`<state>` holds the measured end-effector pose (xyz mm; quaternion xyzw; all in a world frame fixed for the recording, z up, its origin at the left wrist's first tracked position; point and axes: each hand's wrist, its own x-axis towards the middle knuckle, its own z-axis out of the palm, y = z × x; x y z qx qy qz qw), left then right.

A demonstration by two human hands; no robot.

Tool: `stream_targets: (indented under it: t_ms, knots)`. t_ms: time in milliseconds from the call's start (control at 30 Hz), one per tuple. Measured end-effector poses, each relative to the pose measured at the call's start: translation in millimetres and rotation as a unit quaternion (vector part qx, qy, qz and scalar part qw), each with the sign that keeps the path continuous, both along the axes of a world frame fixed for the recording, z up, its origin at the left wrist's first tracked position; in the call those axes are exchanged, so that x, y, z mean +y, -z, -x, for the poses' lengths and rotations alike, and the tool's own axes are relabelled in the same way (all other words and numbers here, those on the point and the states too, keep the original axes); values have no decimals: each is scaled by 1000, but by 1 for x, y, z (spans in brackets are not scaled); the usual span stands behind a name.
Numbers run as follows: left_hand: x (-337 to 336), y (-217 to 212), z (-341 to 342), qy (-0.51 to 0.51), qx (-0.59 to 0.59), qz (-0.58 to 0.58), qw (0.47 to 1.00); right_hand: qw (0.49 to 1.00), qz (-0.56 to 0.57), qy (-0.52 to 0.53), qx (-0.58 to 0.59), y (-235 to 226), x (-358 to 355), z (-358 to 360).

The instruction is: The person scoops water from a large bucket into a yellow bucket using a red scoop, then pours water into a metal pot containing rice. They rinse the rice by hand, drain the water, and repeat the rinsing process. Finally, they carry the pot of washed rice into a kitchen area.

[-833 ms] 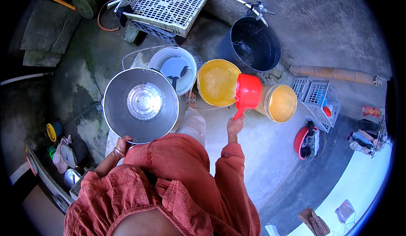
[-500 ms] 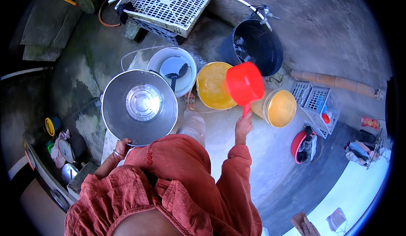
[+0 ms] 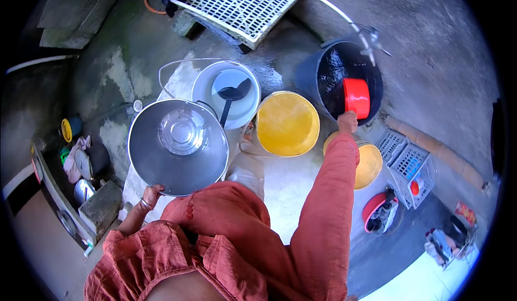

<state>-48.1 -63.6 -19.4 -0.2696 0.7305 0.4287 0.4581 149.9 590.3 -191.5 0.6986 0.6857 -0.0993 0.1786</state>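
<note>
red scoop (image 3: 357, 97) gripped by r hand (image 3: 347, 122) fingers in black bucket (image 3: 323, 72); l hand (image 3: 151, 196) fingers grip steel pot (image 3: 177, 147).

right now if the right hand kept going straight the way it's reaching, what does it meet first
Most likely the water inside the dark bucket: the right hand holds the red scoop over its rim, pointing inward. Depth is unclear, so the far wall might come first.

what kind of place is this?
Most likely an outdoor washing-up spot on a concrete yard floor. A pipe with a tap hangs over a dark water bucket, where the right hand dips a red scoop. The left hand holds a steel pot among basins.
</note>
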Motion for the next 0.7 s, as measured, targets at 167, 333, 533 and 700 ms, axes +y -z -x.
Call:
stream_targets:
  t_ms: [167,333,533,700]
  knots:
    - [4,3,-2,204,106,-6,973,940,193,273,69,47,25,50]
    - [7,1,-7,217,127,-20,968,619,336,532,471,76,33,35]
    - [-33,28,2,294,121,-10,948,344,380,537,670,77,7,3]
    - [-8,3,10,502,240,-4,831,346,347,441,752,36,-46,-3]
